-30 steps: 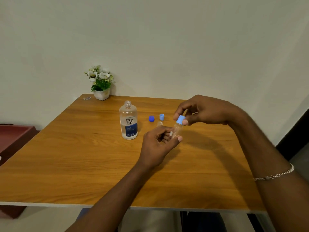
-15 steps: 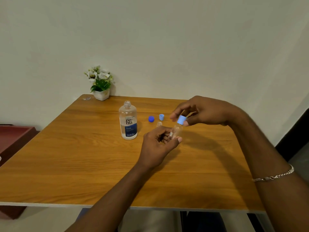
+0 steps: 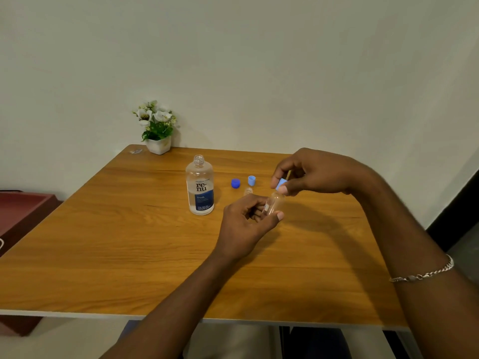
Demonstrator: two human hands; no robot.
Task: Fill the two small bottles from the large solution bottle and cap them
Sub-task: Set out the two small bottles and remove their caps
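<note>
My left hand point(image 3: 246, 224) grips a small clear bottle point(image 3: 275, 204), tilted with its top pointing up and right. My right hand point(image 3: 316, 173) pinches the light blue cap point(image 3: 280, 183) at that bottle's top, between thumb and fingers. The large solution bottle point(image 3: 199, 186) stands upright and uncapped at the table's middle, about a third full. Its dark blue cap point(image 3: 235, 183) lies to its right. A second light blue cap point(image 3: 251, 180) stands beside it. The second small clear bottle point(image 3: 248, 190) stands open just behind my left hand, mostly hidden.
The wooden table point(image 3: 129, 255) has its near edge close to me. A white pot of flowers point(image 3: 157, 130) stands at the far left corner, with a small clear scrap point(image 3: 135, 151) next to it. A dark red piece of furniture point(image 3: 23, 211) sits left of the table.
My right hand's fingers have shifted around the light blue cap, and the cap now sits slightly higher and tilted off the small bottle's top. My left hand has held the bottle nearly still.
</note>
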